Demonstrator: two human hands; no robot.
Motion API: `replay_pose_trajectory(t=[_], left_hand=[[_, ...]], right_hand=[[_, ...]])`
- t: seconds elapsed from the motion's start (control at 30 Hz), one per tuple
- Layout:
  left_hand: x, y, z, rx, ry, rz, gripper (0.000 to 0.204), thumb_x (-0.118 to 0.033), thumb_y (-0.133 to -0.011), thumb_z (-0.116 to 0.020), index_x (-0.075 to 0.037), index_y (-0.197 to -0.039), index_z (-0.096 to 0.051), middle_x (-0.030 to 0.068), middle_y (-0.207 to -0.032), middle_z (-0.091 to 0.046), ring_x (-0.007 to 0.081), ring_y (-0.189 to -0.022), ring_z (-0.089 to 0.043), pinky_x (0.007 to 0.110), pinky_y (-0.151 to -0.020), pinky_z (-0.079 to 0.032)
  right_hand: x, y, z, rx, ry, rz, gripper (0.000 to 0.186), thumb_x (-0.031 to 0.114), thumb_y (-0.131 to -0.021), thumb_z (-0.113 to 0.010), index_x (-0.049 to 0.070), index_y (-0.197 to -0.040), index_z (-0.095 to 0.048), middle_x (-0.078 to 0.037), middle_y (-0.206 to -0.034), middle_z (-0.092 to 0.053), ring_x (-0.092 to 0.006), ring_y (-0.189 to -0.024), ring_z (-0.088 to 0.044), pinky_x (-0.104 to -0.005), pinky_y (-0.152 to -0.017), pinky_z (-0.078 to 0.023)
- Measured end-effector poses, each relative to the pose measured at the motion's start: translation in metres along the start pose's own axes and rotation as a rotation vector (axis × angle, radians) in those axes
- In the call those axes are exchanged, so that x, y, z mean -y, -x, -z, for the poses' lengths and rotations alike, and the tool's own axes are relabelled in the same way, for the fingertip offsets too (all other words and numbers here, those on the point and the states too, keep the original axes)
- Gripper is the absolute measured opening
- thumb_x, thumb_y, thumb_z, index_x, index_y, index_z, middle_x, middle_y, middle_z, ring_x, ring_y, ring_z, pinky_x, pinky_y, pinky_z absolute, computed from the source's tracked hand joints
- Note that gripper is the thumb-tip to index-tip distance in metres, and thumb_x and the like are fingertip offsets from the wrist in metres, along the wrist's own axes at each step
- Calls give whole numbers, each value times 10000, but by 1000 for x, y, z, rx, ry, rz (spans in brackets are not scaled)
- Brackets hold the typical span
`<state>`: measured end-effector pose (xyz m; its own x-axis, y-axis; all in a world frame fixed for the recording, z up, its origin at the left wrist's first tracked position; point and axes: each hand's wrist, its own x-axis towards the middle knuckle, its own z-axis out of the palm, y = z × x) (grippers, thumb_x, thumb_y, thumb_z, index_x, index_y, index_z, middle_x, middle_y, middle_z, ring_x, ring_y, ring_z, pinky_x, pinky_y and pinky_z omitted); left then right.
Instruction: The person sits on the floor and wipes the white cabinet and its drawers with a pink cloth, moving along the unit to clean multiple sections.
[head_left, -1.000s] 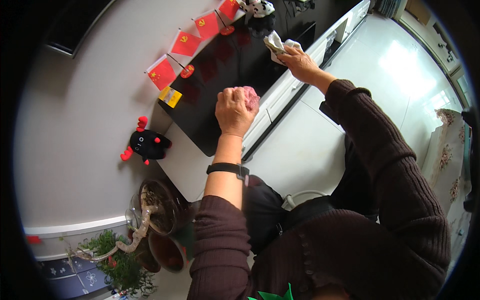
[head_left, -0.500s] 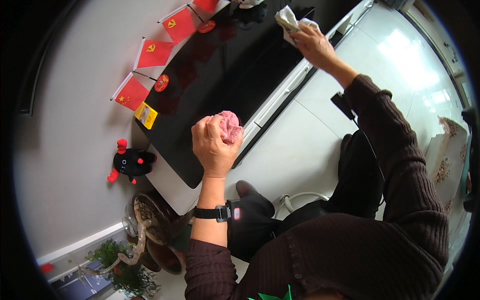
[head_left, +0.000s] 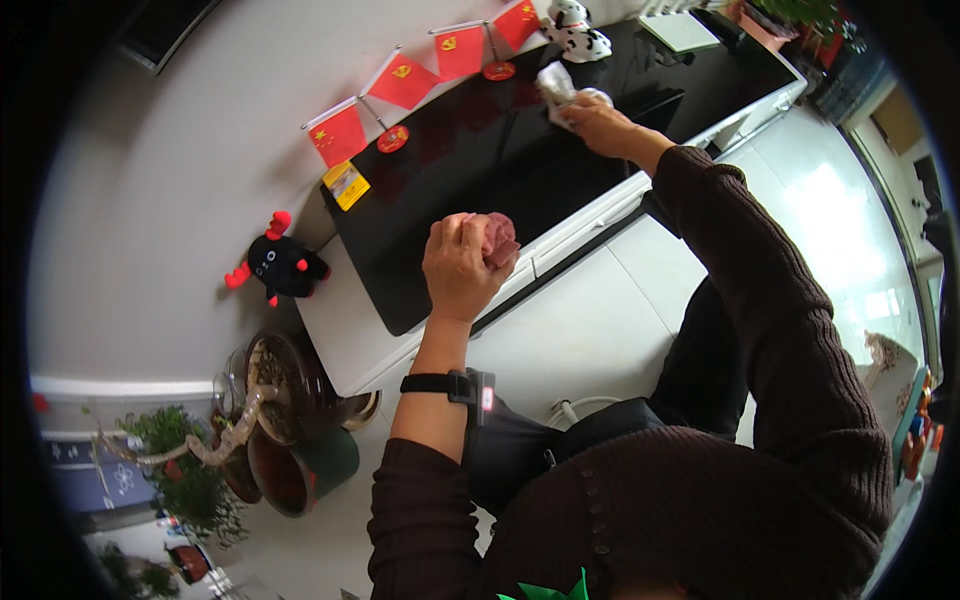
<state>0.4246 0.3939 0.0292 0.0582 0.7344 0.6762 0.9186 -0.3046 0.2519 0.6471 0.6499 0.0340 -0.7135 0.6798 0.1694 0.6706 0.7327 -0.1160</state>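
My left hand (head_left: 461, 265) is closed round a bunched pink cloth (head_left: 499, 240), near the front edge of a glossy black cabinet top (head_left: 420, 235). A black strap with a small device circles that wrist. Farther off to the right, my right hand (head_left: 603, 124) grips a crumpled whitish cloth (head_left: 557, 90) over the same black surface. Some of its fingers are hidden by the cloth. Whether either cloth touches the surface, I cannot tell for sure.
Small red flags (head_left: 403, 81) on stands line the wall side, with a yellow box (head_left: 346, 186) at the near end. A spotted dog figure (head_left: 575, 35) stands at the back. A black plush toy (head_left: 285, 262) sits by the cabinet's left end, above brown pots (head_left: 300, 465).
The view has turned, bringing the dog figure and the far end of the cabinet into sight. My right hand with the whitish cloth now lies farther in over the black top.
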Motion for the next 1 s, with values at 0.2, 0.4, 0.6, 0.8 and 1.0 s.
replay_pose_trajectory(t=[0.2, 0.4, 0.6, 0.8, 1.0], left_hand=[[1, 4, 0, 6, -39, 32, 549, -207, -566, -905, -159, -1008, -583, 44, -1008, -580, 272, -947, -594, 383, -802, -533], [-2, 6, -3, -7, -65, 98, 509, -203, -604, -880, -171, -1025, -595, 39, -1027, -591, 272, -946, -592, 393, -807, -520], [-3, 7, 2, -53, -26, 56, 493, -204, -617, -869, -189, -1029, -600, 19, -989, -587, 255, -917, -586, 378, -807, -500], [1, 5, 1, -35, -40, 22, 499, -230, -613, -876, -155, -1011, -585, 26, -965, -581, 264, -892, -578, 375, -777, -492], [4, 6, -1, -72, -51, -12, 522, -223, -581, -882, -139, -1000, -582, 44, -955, -582, 270, -873, -582, 381, -780, -497]], right_hand=[[59, -30, -31, -14, 144, 43, 413, 221, -823, -631, 161, -1231, -622, -179, -1253, -554, -353, -1191, -517, -459, -934, -461], [137, -11, -28, 73, -235, 413, 384, 70, -866, -624, 206, -1225, -628, -148, -1413, -470, -382, -1281, -483, -421, -1057, -427], [70, -35, -6, 9, -105, 120, 475, 11, -787, -597, 226, -1208, -647, -146, -1225, -577, -360, -1174, -566, -425, -996, -458], [37, -88, -7, 156, 91, -15, 365, 20, -781, -601, 119, -1128, -652, -204, -1168, -615, -383, -1098, -613, -468, -905, -494], [107, -105, -31, -15, -59, 314, 406, -2, -790, -571, 133, -1166, -645, -182, -1218, -587, -389, -1140, -580, -453, -966, -470]])
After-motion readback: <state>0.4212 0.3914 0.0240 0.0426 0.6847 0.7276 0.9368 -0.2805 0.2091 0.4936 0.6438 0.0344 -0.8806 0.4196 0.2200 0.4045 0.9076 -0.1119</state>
